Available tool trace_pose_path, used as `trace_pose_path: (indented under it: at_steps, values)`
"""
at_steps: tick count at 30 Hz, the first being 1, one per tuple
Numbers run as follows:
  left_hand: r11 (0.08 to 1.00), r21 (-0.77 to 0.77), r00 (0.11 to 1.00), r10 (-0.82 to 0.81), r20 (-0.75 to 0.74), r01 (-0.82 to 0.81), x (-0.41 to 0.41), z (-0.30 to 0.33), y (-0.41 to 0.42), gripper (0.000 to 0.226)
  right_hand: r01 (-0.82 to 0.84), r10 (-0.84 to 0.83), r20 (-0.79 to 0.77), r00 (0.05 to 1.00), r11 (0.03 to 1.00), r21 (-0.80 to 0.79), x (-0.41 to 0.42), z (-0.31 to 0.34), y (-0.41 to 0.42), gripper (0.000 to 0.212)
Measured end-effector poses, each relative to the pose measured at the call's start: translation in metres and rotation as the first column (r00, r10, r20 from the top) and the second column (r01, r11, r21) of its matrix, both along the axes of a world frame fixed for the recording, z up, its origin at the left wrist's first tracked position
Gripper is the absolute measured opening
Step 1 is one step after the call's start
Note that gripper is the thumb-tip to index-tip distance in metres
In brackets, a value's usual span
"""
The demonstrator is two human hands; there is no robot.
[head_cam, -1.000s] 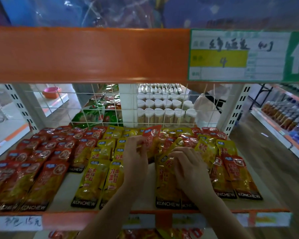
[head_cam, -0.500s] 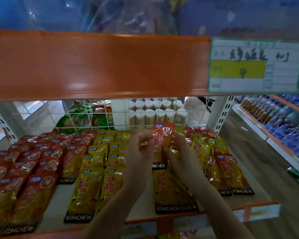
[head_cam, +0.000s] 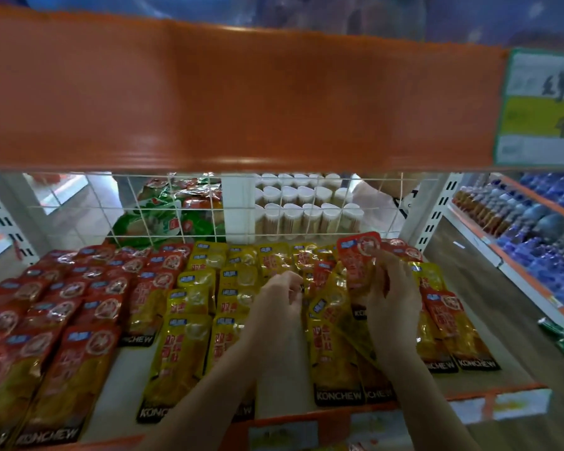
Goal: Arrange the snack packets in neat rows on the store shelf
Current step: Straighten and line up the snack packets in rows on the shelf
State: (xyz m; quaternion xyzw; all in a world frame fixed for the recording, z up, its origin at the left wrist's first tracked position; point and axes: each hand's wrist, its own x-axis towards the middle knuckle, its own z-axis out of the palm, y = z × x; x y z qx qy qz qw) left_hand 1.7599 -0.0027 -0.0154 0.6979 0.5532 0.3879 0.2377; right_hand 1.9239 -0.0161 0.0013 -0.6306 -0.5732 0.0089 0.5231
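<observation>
Red snack packets (head_cam: 69, 307) lie in rows on the left of the shelf (head_cam: 127, 369). Yellow snack packets (head_cam: 189, 323) fill the middle rows. My right hand (head_cam: 393, 297) grips one red packet (head_cam: 358, 255) and holds it upright above a loose pile of yellow and red packets (head_cam: 332, 320) at the centre right. My left hand (head_cam: 280, 301) is just left of that pile, with its fingers curled at the pile's edge. Whether it pinches a packet is hidden. More packets (head_cam: 450, 323) lie to the right of my right hand.
A wire grid (head_cam: 306, 206) closes the shelf's back, with white tubs (head_cam: 310, 216) and green packets (head_cam: 163, 219) behind it. The orange beam of the shelf above (head_cam: 241, 92) hangs low and carries a price label (head_cam: 541, 109). An aisle and a shelf of bottles (head_cam: 518, 216) lie to the right.
Both hands lifted a red packet out of the pile. It now sits in my right hand alone, further right, and my left hand has come off it. The view has shifted left.
</observation>
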Motion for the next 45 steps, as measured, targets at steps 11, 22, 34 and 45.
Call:
trace_pose_path:
  at_steps: [11, 22, 34, 45]
  values:
    - [0.996, -0.027, 0.989, -0.082, -0.120, 0.079, 0.002, -0.003, -0.004, 0.033, 0.241, -0.193, 0.236, 0.952, 0.951, -0.192, 0.007, -0.022, 0.004, 0.029]
    - [0.997, -0.021, 0.993, -0.068, 0.093, 0.070, 0.002, 0.007, -0.004, 0.024, -0.253, 0.111, 0.624, 0.774, 0.957, 0.144, -0.020, -0.015, -0.012, 0.022]
    - [0.979, 0.070, 0.948, 0.164, 0.273, -0.189, -0.004, 0.016, -0.006, 0.021, 0.070, 0.066, 0.614, 0.787, 0.978, -0.195, -0.017, -0.017, -0.009, 0.037]
    - [0.915, 0.148, 0.808, 0.243, 0.537, -0.374, -0.021, 0.027, -0.004, 0.021, -0.147, 0.205, 0.384, 0.900, 0.974, -0.175, -0.016, -0.004, 0.000, 0.020]
